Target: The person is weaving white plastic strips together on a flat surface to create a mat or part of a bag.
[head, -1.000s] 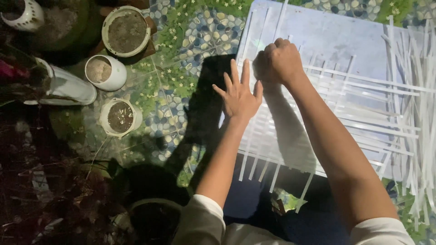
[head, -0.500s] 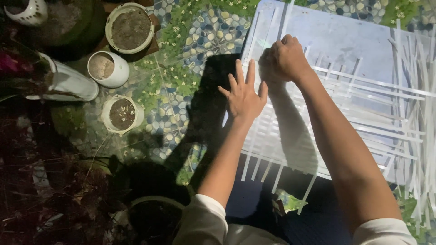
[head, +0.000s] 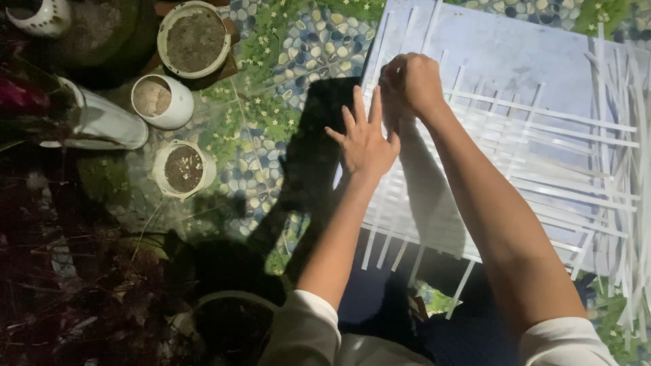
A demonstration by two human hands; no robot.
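A mat of woven white strips (head: pixel 515 169) lies on a pale blue board (head: pixel 515 54). My left hand (head: pixel 365 139) rests flat on the mat's left edge, fingers spread, pressing the strips down. Just above it, my right hand (head: pixel 410 85) is closed in a fist around a white strip (head: pixel 385 47) that runs up along the left side of the weave. Both forearms reach in from the bottom of the view and cover part of the mat.
Loose white strips (head: pixel 627 169) are piled along the right edge. Several white pots of soil (head: pixel 183 168) stand at the left on a pebble-and-grass patterned floor (head: pixel 291 54). Dark plants (head: pixel 74 291) fill the lower left.
My right hand has shifted slightly left along the mat's left edge. The left hand stays flat in about the same place.
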